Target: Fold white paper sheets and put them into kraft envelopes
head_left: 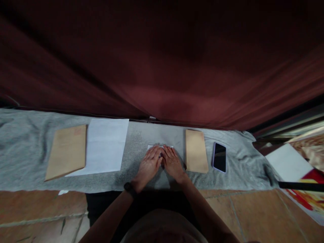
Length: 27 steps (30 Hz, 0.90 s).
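Side by side on the grey cloth, my left hand (149, 164) and my right hand (173, 164) lie flat with fingers stretched forward. Their fingertips rest on a small piece of white paper (150, 146), almost all of it hidden beneath them. Only its far edge and corners show past the fingers. The thumbs nearly meet in the middle. Neither hand grips anything. A dark band (130, 189) circles my left wrist.
On the grey cloth (139, 135), a brown envelope-like stack (67, 148) overlaps white sheets (108, 145) at left. Right of my hands lie a smaller brown stack (196, 152) and a phone (219, 157). A dark red curtain (177, 98) hangs along the far edge.
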Each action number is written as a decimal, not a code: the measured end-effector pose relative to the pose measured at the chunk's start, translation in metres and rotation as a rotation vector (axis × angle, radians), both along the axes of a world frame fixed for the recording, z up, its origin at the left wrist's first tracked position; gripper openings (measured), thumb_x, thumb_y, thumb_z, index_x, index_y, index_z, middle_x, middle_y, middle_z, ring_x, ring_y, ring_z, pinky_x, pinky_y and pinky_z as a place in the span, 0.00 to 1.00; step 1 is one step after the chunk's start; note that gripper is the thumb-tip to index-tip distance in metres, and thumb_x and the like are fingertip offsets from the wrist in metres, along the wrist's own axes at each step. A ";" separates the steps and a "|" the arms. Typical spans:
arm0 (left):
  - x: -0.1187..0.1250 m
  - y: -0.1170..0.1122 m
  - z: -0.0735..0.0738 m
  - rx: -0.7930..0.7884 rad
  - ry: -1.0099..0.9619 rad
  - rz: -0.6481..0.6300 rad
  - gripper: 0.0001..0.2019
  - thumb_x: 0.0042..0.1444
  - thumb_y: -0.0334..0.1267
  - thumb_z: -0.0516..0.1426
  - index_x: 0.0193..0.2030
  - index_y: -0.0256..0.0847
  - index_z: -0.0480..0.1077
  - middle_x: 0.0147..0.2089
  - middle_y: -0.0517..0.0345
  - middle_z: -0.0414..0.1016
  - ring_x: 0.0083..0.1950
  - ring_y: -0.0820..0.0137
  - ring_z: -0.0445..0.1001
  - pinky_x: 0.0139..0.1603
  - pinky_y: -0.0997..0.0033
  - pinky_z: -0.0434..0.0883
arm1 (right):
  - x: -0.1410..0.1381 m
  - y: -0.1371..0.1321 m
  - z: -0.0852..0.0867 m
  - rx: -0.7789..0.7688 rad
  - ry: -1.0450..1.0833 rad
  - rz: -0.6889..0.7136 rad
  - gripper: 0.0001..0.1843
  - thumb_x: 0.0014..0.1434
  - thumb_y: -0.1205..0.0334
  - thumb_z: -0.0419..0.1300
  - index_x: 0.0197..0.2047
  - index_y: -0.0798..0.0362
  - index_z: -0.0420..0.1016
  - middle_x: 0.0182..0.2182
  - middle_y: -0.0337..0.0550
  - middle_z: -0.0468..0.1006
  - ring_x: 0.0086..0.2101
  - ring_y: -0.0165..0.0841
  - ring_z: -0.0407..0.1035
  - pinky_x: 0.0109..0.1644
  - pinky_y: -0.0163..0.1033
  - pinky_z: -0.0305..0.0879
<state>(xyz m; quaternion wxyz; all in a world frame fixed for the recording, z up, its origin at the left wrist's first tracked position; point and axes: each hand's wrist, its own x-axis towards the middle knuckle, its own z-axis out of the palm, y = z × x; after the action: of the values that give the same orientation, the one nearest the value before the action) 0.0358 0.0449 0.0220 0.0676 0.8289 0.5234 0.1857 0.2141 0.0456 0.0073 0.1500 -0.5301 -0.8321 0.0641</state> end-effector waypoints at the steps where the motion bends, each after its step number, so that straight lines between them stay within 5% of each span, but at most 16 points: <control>1: 0.008 0.003 -0.003 -0.010 0.015 0.004 0.27 0.72 0.41 0.45 0.73 0.33 0.62 0.75 0.43 0.63 0.77 0.58 0.60 0.76 0.51 0.61 | 0.001 0.000 0.000 0.001 -0.009 0.008 0.28 0.73 0.64 0.52 0.74 0.55 0.62 0.73 0.50 0.61 0.72 0.39 0.55 0.77 0.54 0.49; 7: 0.019 0.009 -0.016 -0.013 0.065 0.062 0.32 0.72 0.49 0.46 0.76 0.30 0.56 0.78 0.39 0.57 0.80 0.55 0.53 0.79 0.47 0.52 | 0.006 -0.001 -0.002 0.014 -0.036 -0.009 0.29 0.74 0.65 0.50 0.75 0.55 0.60 0.75 0.49 0.58 0.73 0.39 0.52 0.78 0.54 0.46; 14: 0.017 0.003 -0.020 0.006 0.107 0.141 0.35 0.72 0.51 0.47 0.76 0.25 0.55 0.78 0.35 0.54 0.80 0.52 0.52 0.79 0.45 0.52 | 0.011 -0.003 -0.002 0.008 -0.043 -0.099 0.29 0.75 0.63 0.47 0.76 0.60 0.57 0.75 0.51 0.57 0.73 0.41 0.52 0.78 0.54 0.45; 20: 0.017 0.000 -0.024 0.031 0.127 0.185 0.33 0.72 0.46 0.45 0.76 0.24 0.54 0.78 0.34 0.54 0.80 0.51 0.52 0.78 0.44 0.54 | 0.002 -0.004 0.002 0.019 0.006 -0.251 0.28 0.76 0.61 0.46 0.74 0.63 0.60 0.72 0.57 0.61 0.72 0.44 0.55 0.77 0.56 0.49; 27: 0.014 0.000 -0.028 0.002 0.160 0.175 0.32 0.67 0.30 0.43 0.77 0.27 0.52 0.79 0.38 0.52 0.81 0.56 0.50 0.79 0.48 0.53 | -0.029 -0.012 -0.006 0.018 0.049 -0.169 0.28 0.77 0.58 0.46 0.75 0.60 0.59 0.74 0.52 0.60 0.73 0.40 0.52 0.76 0.52 0.51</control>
<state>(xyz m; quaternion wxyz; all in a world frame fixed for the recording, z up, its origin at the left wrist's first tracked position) 0.0494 0.0445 -0.0058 0.0082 0.7923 0.5972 0.1245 0.1854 0.0335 0.0017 0.1798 -0.5953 -0.7811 0.0565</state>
